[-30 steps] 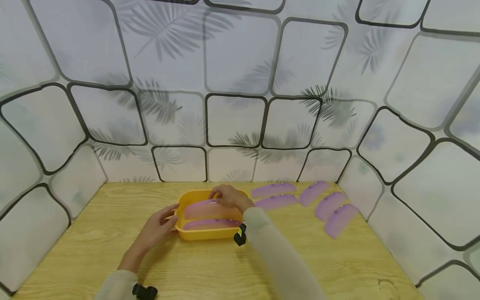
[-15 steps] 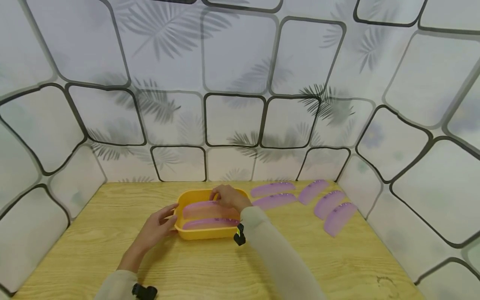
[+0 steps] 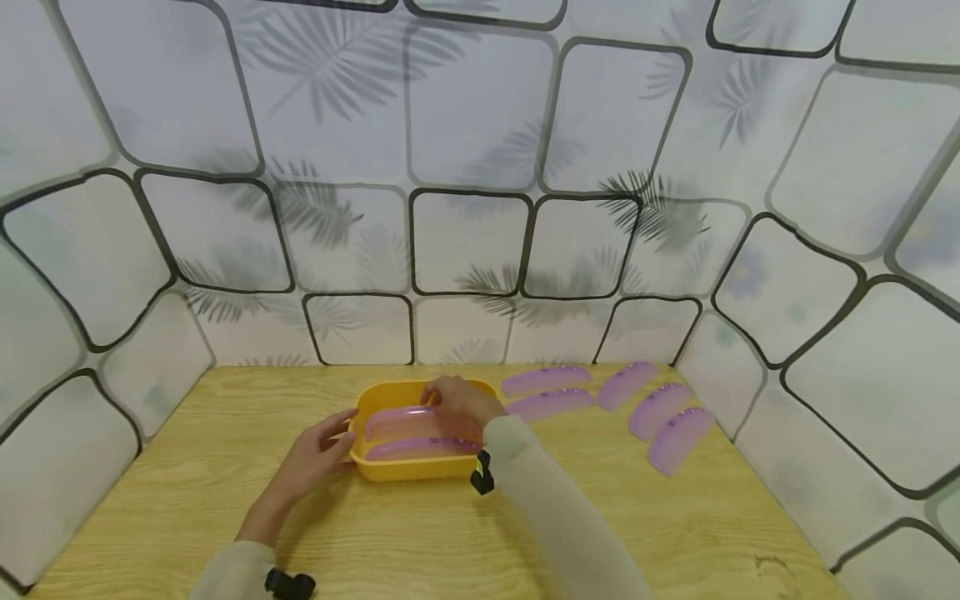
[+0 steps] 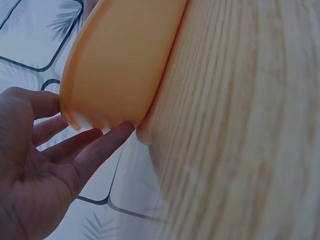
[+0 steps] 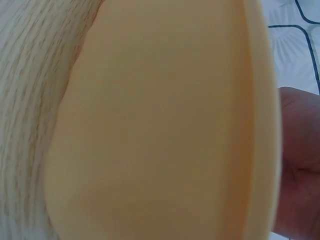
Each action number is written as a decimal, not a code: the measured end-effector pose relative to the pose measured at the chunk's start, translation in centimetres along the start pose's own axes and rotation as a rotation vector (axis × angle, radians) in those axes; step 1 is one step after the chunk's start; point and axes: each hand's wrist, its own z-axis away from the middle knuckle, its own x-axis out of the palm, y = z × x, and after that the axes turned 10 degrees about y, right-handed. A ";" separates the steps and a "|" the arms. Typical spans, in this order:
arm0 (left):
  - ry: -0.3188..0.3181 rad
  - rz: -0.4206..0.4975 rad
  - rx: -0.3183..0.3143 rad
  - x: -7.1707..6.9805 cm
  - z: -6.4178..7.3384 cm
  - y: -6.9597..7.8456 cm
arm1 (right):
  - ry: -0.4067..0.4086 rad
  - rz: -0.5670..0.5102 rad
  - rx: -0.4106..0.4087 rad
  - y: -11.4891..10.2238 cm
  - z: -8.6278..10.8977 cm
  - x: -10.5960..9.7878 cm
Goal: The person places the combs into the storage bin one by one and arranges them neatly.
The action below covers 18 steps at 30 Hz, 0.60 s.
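Note:
A yellow plastic basin (image 3: 397, 472) stands on the wooden table. Inside it, one translucent purple comb (image 3: 420, 450) lies along the near wall. Behind that, a second comb (image 3: 393, 425) stands on its long side, teeth downward. My right hand (image 3: 461, 400) reaches over the basin and pinches this second comb by its spine; the wrist view shows mostly the basin's outer wall (image 5: 150, 120), which hides the fingertips. At the basin's left end, my left hand (image 3: 318, 454) touches the outer wall (image 4: 120, 60) with nearly straight, spread fingers, the thumb at the rim.
Right of the basin, several more purple combs lie on the table: two lengthwise, including one comb (image 3: 547, 380) at the back, and others slanted, such as the comb (image 3: 680, 440) nearest the right wall. Patterned white sheeting (image 3: 472, 242) encloses the table (image 3: 405, 542) at back and sides.
The comb in my right hand has sunk slightly lower in the basin, and the right hand has dipped with it. My left hand stays at the basin's left end.

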 end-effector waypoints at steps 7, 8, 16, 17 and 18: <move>0.002 -0.014 -0.011 0.0 0.1 0.2 | -0.010 -0.030 -0.056 0.4 0.3 -0.1; 0.002 -0.015 -0.013 0.0 0.1 0.2 | -0.017 -0.045 -0.058 0.4 0.3 -0.2; 0.005 -0.036 -0.031 0.0 0.2 0.3 | -0.028 -0.135 -0.078 1.0 0.5 -0.8; 0.006 -0.039 -0.033 0.1 0.1 0.4 | -0.030 -0.146 -0.081 1.1 0.5 -0.8; 0.007 -0.042 -0.033 0.1 0.1 0.4 | -0.031 -0.149 -0.090 1.2 0.6 -0.9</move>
